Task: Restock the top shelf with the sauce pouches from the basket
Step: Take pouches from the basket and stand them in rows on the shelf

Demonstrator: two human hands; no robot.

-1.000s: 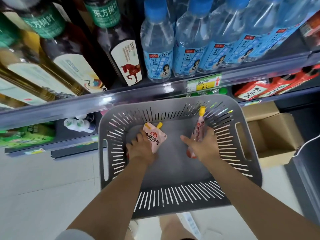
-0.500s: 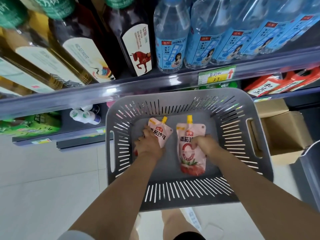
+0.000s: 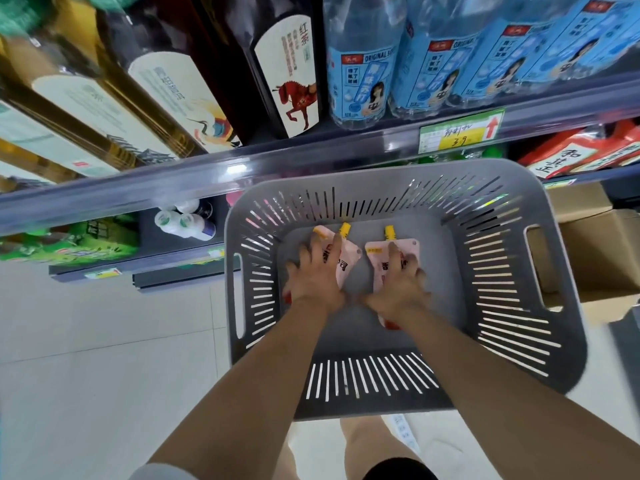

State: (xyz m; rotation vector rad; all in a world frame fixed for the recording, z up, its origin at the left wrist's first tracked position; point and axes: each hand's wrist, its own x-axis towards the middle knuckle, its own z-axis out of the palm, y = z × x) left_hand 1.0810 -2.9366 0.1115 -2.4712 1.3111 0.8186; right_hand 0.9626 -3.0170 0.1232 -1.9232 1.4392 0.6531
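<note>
A grey slotted basket [image 3: 509, 282] sits in front of the shelves, held up off the floor. On its bottom lie two pink sauce pouches with yellow spouts, side by side. My left hand [image 3: 313, 277] rests on the left pouch [image 3: 347, 264] with its fingers spread and straight. My right hand [image 3: 398, 284] lies the same way on the right pouch [image 3: 376, 259]. Both pouches lie flat, and my hands hide their lower halves.
A shelf edge [image 3: 277, 164] with a yellow price tag [image 3: 460, 131] runs just beyond the basket. Tea bottles [image 3: 287, 71] and blue water bottles [image 3: 360, 64] stand above it. Red packets [image 3: 581, 150] and a cardboard box [image 3: 595, 244] are at the right, small white bottles [image 3: 183, 221] at the left.
The right pouch went from held upright to lying flat. Both hands have uncurled from gripping the pouches to lying spread on them. The view has moved closer to the basket.
</note>
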